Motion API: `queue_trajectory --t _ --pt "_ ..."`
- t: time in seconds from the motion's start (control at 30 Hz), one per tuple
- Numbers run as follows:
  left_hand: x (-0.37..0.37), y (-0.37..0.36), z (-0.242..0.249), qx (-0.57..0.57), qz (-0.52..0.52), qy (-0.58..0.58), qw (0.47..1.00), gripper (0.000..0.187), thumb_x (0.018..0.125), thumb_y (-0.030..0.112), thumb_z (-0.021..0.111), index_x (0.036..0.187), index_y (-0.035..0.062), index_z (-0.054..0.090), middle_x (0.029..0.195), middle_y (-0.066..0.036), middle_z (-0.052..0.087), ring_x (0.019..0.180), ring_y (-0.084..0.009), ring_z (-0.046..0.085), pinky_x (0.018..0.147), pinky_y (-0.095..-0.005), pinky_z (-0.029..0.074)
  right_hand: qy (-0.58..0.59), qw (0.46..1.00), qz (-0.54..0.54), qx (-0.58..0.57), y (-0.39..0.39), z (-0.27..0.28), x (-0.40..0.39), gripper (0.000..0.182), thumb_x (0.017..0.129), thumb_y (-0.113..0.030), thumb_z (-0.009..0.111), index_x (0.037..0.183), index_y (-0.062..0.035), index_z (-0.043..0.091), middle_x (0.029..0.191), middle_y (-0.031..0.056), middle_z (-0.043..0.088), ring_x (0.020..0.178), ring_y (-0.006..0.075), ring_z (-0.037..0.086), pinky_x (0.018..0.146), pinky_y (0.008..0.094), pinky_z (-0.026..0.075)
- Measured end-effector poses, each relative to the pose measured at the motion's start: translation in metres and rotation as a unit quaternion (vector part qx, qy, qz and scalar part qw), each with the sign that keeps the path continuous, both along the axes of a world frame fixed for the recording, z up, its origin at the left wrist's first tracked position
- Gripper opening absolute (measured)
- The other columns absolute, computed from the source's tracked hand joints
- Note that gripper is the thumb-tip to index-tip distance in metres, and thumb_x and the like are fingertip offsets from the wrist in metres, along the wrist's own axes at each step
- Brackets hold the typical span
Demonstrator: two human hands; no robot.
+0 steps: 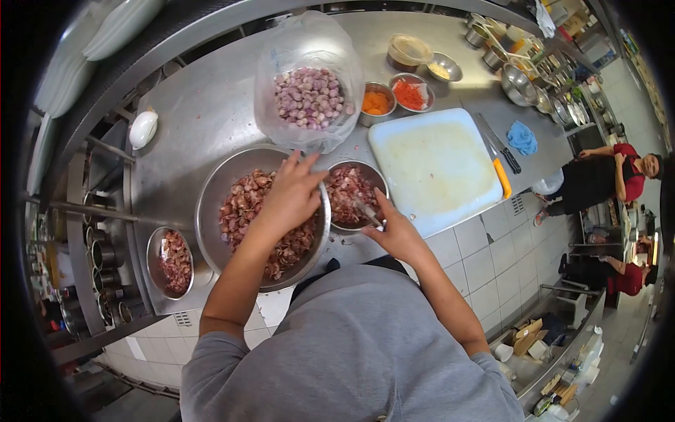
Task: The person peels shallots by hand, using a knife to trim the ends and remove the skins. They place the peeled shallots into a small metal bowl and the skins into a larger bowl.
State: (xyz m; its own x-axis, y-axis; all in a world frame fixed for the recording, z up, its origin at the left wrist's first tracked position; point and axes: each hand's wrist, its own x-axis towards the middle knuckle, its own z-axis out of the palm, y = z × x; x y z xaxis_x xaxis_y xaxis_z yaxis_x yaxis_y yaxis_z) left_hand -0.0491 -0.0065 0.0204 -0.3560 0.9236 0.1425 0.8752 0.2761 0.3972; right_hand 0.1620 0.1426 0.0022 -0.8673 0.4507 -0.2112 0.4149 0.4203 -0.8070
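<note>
My left hand (pixel 292 190) reaches over the right side of a large steel bowl (pixel 205 211) of unpeeled shallots (pixel 246 200), its fingers apart and pointing toward the smaller bowl. Nothing shows in that hand. My right hand (pixel 395 231) is closed around a small knife (pixel 368 212), whose shiny blade points into a smaller steel bowl (pixel 376 174). Reddish shallot skins and pieces (pixel 346 188) fill that bowl. Beyond both bowls stands a clear plastic bag (pixel 306 46) with peeled shallots (pixel 309 98).
A white cutting board (pixel 429 169) lies right, with a long knife (pixel 500 144) and blue cloth (pixel 522 137) beyond. Bowls of orange (pixel 376 103) and red chopped food (pixel 409 95) stand behind it. Another bowl (pixel 155 257) sits left. Two people (pixel 598 172) stand at far right.
</note>
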Motion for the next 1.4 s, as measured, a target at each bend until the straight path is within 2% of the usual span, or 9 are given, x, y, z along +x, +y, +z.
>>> queue_trajectory --t 0.1,0.27,0.43,0.57,0.63,0.67,0.87,1.2,1.4 --pt "-0.033 -0.026 0.006 0.079 0.09 -0.051 0.991 0.031 0.081 0.012 0.065 0.111 0.0052 0.066 0.127 -0.015 0.056 0.123 -0.0379 0.047 0.103 -0.0445 0.039 -0.007 0.998 -0.013 -0.063 0.005 -0.007 -0.001 0.065 0.083 -0.022 0.073 0.137 -0.002 0.043 0.105 0.021 0.066 0.095 0.0316 0.065 0.083 0.0376 0.05" --pt "-0.065 -0.079 -0.003 0.063 0.216 -0.095 0.97 0.016 0.084 0.018 0.065 0.089 0.0032 0.069 0.092 -0.013 0.063 0.083 -0.032 0.062 0.073 -0.0414 0.048 0.016 0.99 -0.072 -0.116 0.011 -0.029 -0.013 0.025 0.084 -0.021 0.072 0.084 0.0026 0.066 0.079 0.0119 0.067 0.073 0.015 0.06 0.069 0.0295 0.048" --pt "-0.057 -0.104 -0.027 -0.075 0.25 -0.135 0.956 0.015 0.081 0.018 0.067 0.091 0.0072 0.071 0.094 -0.012 0.064 0.087 -0.0292 0.063 0.078 -0.0408 0.049 -0.02 0.997 -0.041 -0.07 0.017 -0.038 -0.023 0.023 0.083 -0.02 0.072 0.087 0.0014 0.067 0.077 0.0123 0.066 0.07 0.0173 0.06 0.066 0.0324 0.048" --pt "-0.051 -0.122 -0.061 -0.006 0.094 0.033 0.995 0.023 0.079 0.022 0.07 0.099 0.0101 0.072 0.102 -0.009 0.068 0.086 -0.0284 0.064 0.081 -0.0367 0.051 0.051 0.999 -0.013 0.011 0.005 -0.029 -0.03 0.023 0.081 -0.015 0.07 0.099 -0.0015 0.066 0.085 0.0158 0.067 0.073 0.0284 0.063 0.068 0.0382 0.049" --pt "-0.046 -0.123 -0.041 -0.241 0.151 -0.27 0.92 0.027 0.077 0.026 0.073 0.099 0.0103 0.072 0.094 -0.009 0.07 0.086 -0.0285 0.066 0.079 -0.0372 0.051 0.005 0.998 0.019 0.059 0.005 -0.02 -0.033 0.026 0.08 -0.014 0.069 0.103 -0.0026 0.065 0.089 0.0172 0.067 0.077 0.0324 0.064 0.07 0.0398 0.049" --pt "-0.044 -0.125 -0.036 -0.272 0.117 -0.242 0.924 0.031 0.075 0.03 0.076 0.099 0.0103 0.072 0.088 -0.011 0.07 0.085 -0.0285 0.067 0.077 -0.0364 0.051 -0.053 0.997 0.021 0.043 0.008 -0.018 -0.035 0.035 0.08 -0.013 0.069 0.113 -0.0038 0.064 0.092 0.0169 0.067 0.079 0.0296 0.065 0.074 0.0371 0.05" --pt "-0.055 -0.12 -0.039 -0.03 0.19 -0.136 0.972 0.018 0.081 0.016 0.065 0.097 0.0086 0.071 0.092 -0.013 0.069 0.089 -0.0321 0.066 0.08 -0.0403 0.051 0.001 0.995 0.028 0.097 0.009 -0.029 -0.034 0.038 0.08 -0.016 0.07 0.117 -0.005 0.063 0.091 0.0177 0.067 0.083 0.0309 0.065 0.077 0.0368 0.05" --pt "-0.043 -0.087 -0.082 -0.115 0.127 -0.058 0.983 0.034 0.08 0.012 0.065 0.113 0.0073 0.064 0.104 -0.014 0.061 0.102 -0.033 0.06 0.086 -0.0422 0.049 -0.029 0.999 0.008 0.016 0.001 -0.02 -0.026 0.044 0.083 -0.021 0.07 0.122 -0.0033 0.06 0.103 0.0234 0.067 0.093 0.0352 0.067 0.083 0.0374 0.051" --pt "-0.046 -0.093 -0.068 0.018 0.162 -0.078 0.984 0.03 0.076 0.012 0.074 0.103 0.0049 0.063 0.102 -0.011 0.06 0.09 -0.0271 0.063 0.076 -0.037 0.051 -0.011 1.0 0.015 -0.011 0.003 -0.017 -0.019 0.048 0.085 -0.022 0.068 0.128 -0.0023 0.057 0.109 0.0241 0.066 0.1 0.0359 0.065 0.087 0.0391 0.05"
